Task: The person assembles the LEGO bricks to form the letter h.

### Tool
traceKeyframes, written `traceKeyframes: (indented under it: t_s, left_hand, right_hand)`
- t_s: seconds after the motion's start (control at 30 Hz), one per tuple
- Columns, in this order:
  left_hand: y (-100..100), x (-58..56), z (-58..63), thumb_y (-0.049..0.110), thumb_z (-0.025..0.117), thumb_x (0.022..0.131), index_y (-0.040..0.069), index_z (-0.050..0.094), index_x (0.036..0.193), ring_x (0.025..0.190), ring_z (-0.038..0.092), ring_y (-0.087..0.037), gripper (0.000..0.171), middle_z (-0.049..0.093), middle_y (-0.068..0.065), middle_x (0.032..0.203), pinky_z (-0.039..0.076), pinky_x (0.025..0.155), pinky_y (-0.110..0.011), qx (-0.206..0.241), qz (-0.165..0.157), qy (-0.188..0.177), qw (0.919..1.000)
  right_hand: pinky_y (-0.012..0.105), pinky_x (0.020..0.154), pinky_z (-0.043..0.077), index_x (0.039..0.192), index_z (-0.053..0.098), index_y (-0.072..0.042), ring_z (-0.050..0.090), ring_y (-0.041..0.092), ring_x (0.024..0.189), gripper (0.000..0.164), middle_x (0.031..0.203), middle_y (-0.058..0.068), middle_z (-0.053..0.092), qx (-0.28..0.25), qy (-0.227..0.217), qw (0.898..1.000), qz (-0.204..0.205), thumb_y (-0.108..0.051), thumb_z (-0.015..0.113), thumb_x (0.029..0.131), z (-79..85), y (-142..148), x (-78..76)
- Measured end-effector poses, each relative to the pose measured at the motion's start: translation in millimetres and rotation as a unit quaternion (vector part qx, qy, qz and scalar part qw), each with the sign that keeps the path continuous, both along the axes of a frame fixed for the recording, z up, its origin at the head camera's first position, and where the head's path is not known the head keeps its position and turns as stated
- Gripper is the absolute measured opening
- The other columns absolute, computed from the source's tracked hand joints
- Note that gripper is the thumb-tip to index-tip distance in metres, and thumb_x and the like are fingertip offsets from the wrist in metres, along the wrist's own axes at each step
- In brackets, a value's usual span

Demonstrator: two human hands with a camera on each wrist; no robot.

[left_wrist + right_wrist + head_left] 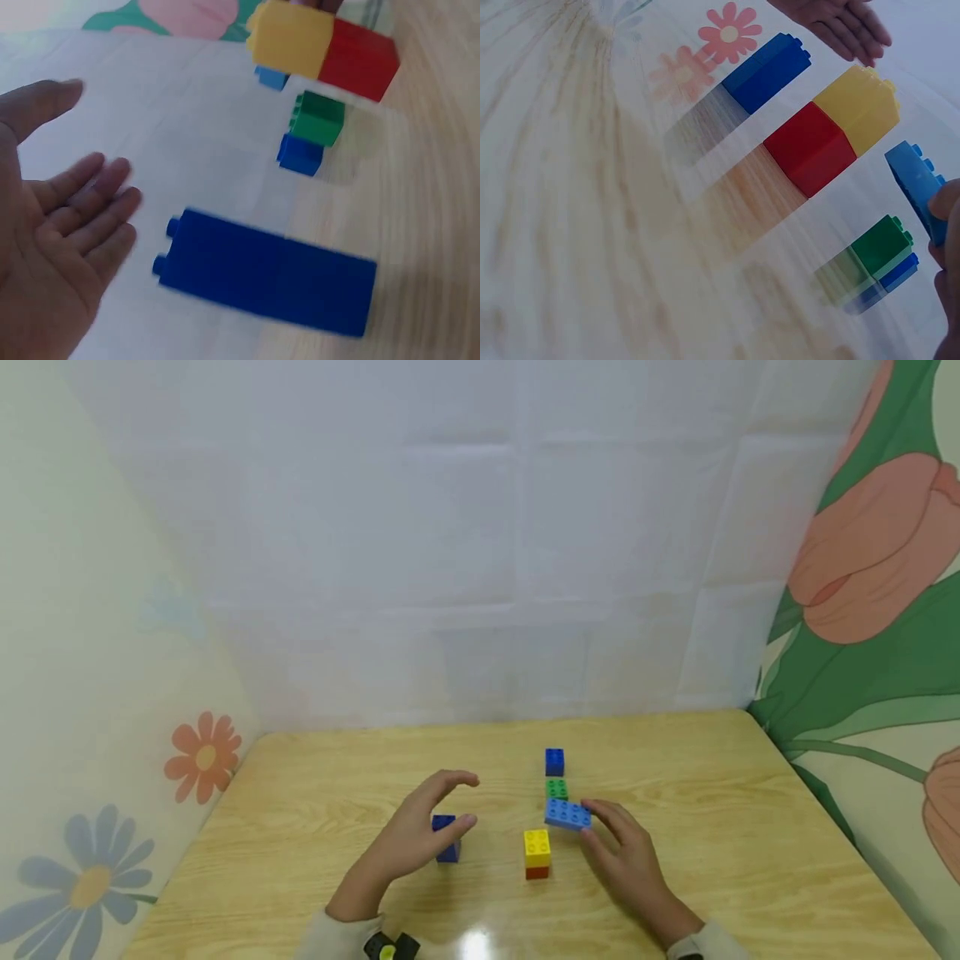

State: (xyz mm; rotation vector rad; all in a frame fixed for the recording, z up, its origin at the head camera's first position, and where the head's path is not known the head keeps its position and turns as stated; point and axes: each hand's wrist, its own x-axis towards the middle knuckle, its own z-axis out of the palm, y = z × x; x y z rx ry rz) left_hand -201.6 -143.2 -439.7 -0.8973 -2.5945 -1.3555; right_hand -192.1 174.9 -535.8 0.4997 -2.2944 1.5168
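Note:
Between thumb and fingers, my right hand (626, 860) pinches a light blue building brick (567, 814) by its right end, lifted off the table. My left hand (412, 831) hovers beside a dark blue block stack (266, 274), thumb and fingers spread apart with nothing held. In the head view the hand partly covers that stack. A yellow brick (537, 847) sits on a red brick (537, 872), upright between the two hands. Behind the light blue brick stand a green brick (557, 788) and, farther back, a small dark blue brick (554, 762).
A wood-grain table (322, 785) lies under everything. White cloth (480, 568) hangs along its back edge. Printed flower panels flank it, with a red flower (203, 757) on the left and a pink tulip (877, 552) on the right.

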Motion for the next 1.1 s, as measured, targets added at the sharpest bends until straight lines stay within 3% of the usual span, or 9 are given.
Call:
traceKeyframes:
  t_s: [0.23, 0.4, 0.6, 0.83, 1.1]
  left_hand:
    - [-22.7, -1.7, 3.3, 0.044, 0.068, 0.09, 0.022, 0.03, 0.15, 0.142, 0.026, -0.034, 0.074, 0.041, -0.001, 0.144, 0.025, 0.109, -0.063, -0.062, 0.003, -0.092, 0.9939]
    - [-36.3, -2.3, 1.5, 0.039, 0.072, 0.088, 0.01, 0.024, 0.151, 0.139, 0.028, -0.039, 0.084, 0.041, -0.009, 0.14, 0.028, 0.107, -0.064, -0.102, -0.022, -0.14, 0.9846]
    - [-40.4, -3.9, -0.3, 0.028, 0.073, 0.089, 0.003, 0.03, 0.146, 0.135, 0.033, -0.04, 0.076, 0.041, -0.018, 0.14, 0.033, 0.104, -0.061, -0.115, -0.035, -0.177, 0.9768]
    - [-41.6, -10.0, -7.1, 0.026, 0.072, 0.09, 0.003, 0.038, 0.138, 0.133, 0.038, -0.04, 0.063, 0.043, -0.016, 0.14, 0.036, 0.105, -0.057, -0.137, -0.034, -0.198, 0.9699]
    - [-42.1, -12.9, -11.3, 0.022, 0.069, 0.092, 0.001, 0.04, 0.136, 0.126, 0.046, -0.04, 0.058, 0.049, -0.015, 0.135, 0.041, 0.101, -0.055, -0.133, -0.032, -0.197, 0.9709]
  right_hand:
    - [0.022, 0.103, 0.039, 0.131, 0.058, -0.008, 0.053, 0.015, 0.122, 0.04, 0.13, -0.002, 0.057, 0.001, -0.004, 1.0, 0.002, -0.024, 0.065, 0.094, -2.3, 1.3, 0.2]
    - [0.023, 0.103, 0.039, 0.13, 0.058, -0.007, 0.054, 0.016, 0.121, 0.04, 0.13, -0.002, 0.057, -0.004, 0.001, 1.0, 0.004, -0.022, 0.066, 0.094, -1.8, 0.0, 0.1]
    - [0.022, 0.103, 0.039, 0.127, 0.061, -0.008, 0.055, 0.016, 0.119, 0.038, 0.127, -0.004, 0.058, -0.018, 0.003, 1.0, -0.01, -0.007, 0.069, 0.09, 4.9, -3.6, 2.2]
    - [0.023, 0.103, 0.039, 0.126, 0.059, -0.003, 0.055, 0.022, 0.118, 0.039, 0.125, 0.012, 0.059, -0.022, 0.01, 1.0, -0.005, 0.003, 0.067, 0.089, 22.6, -6.6, 9.2]
    - [0.023, 0.103, 0.039, 0.128, 0.058, -0.002, 0.054, 0.018, 0.119, 0.039, 0.128, 0.009, 0.058, -0.025, 0.019, 0.999, 0.002, -0.002, 0.067, 0.09, 5.0, -0.3, -0.3]
